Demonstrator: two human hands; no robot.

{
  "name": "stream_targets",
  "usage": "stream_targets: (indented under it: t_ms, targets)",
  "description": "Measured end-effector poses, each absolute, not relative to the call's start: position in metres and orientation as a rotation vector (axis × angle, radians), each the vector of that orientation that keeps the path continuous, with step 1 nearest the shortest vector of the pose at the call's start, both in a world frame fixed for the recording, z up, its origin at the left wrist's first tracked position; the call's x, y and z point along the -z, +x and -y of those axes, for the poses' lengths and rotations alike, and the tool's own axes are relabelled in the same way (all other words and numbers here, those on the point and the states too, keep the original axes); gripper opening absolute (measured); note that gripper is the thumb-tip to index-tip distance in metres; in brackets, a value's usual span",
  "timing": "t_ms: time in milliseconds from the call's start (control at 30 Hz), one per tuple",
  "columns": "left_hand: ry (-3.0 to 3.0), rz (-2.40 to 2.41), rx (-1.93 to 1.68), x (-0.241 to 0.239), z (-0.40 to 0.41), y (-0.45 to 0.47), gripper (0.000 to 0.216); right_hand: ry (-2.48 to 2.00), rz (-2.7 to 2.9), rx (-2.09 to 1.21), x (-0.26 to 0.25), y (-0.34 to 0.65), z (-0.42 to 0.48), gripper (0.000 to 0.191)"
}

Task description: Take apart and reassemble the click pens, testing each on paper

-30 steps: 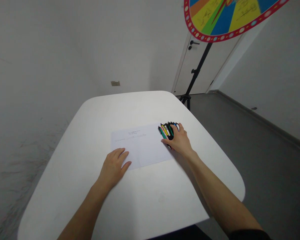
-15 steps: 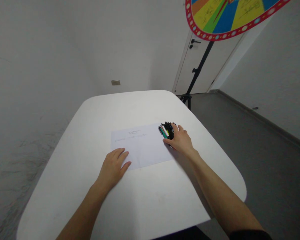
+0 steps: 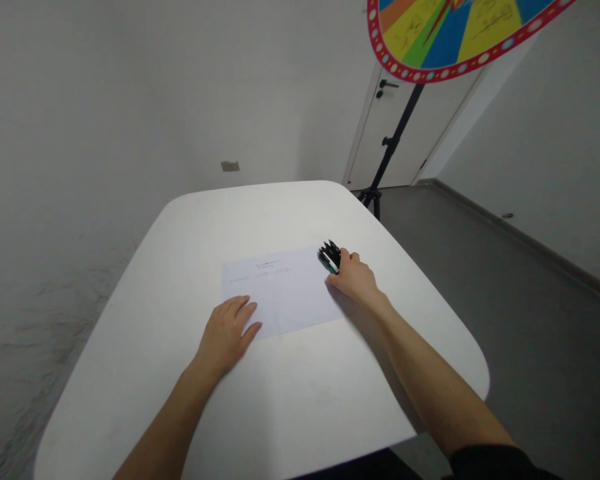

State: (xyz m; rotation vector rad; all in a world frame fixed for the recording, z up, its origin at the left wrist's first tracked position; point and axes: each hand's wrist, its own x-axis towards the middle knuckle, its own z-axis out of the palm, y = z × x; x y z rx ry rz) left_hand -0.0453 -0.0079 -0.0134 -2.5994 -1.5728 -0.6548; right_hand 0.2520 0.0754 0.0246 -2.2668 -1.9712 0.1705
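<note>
Pens (image 3: pixel 330 257) bunch up tight now at the 2 o'clock corner of the sheet of paper (image 3: pixel 280 293), and that's the change. A second ago they lay fanned under the right hand (image 3: pixel 356 280), yellow, green, white and blue barrels all showing. Now the fingers have curled in and clenched around them. Only a dark cluster of capped ends pokes out toward 11 o'clock, with 1 green-and-white barrel still peeking through. So the loose spread has become 1 gripped bundle, low over the table (image 3: pixel 260 413); whether it has lifted clear I cannot tell.

The left hand (image 3: pixel 226 335) hasn't budged. It lies palm down, fingers relaxed and flat, with the tips resting on the sheet's 7 o'clock corner and holding nothing.

The pens look like slim, hard plastic sticks. The sheet is thin, white and flat, with faint print near its far edge. The tabletop is smooth matte white with rounded corners.

Up at 1 o'clock a glossy prize wheel (image 3: pixel 455 33), red-rimmed with bright wedges, sits on a thin black stand (image 3: pixel 395 143) before a white door (image 3: pixel 417 150).
</note>
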Motion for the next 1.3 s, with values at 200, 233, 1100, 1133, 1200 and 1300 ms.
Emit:
stream_targets:
  t_ms: [200, 233, 1100, 1133, 1200, 1300]
  targets:
    - [-2.614, 1.583, 0.657, 0.015, 0.007, -0.048, 0.032, -2.319, 2.091, -0.179, -0.030, 0.256, -0.088, 0.038]
    - [-2.619, 1.604, 0.681, 0.015, 0.008, -0.048, 0.032, -2.312, 2.079, -0.184, -0.033, 0.257, -0.088, 0.038]
    - [-0.911, 2.056, 3.152, -0.078, 0.011, -0.056, 0.032, -1.108, 1.918, -1.414, -0.028, 0.123, 0.014, 0.060]
    - [-1.068, 2.160, 3.041, -0.083, 0.007, -0.066, 0.035, -1.083, 1.926, -1.424, -0.026, 0.123, 0.015, 0.059]
    - [-1.399, 2.495, 2.605, -0.083, -0.004, -0.086, 0.041, -1.037, 1.940, -1.433, -0.022, 0.120, 0.019, 0.055]
    - [-1.647, 2.867, 1.731, -0.068, -0.025, -0.109, 0.037, -0.993, 1.949, -1.411, -0.020, 0.117, 0.024, 0.050]
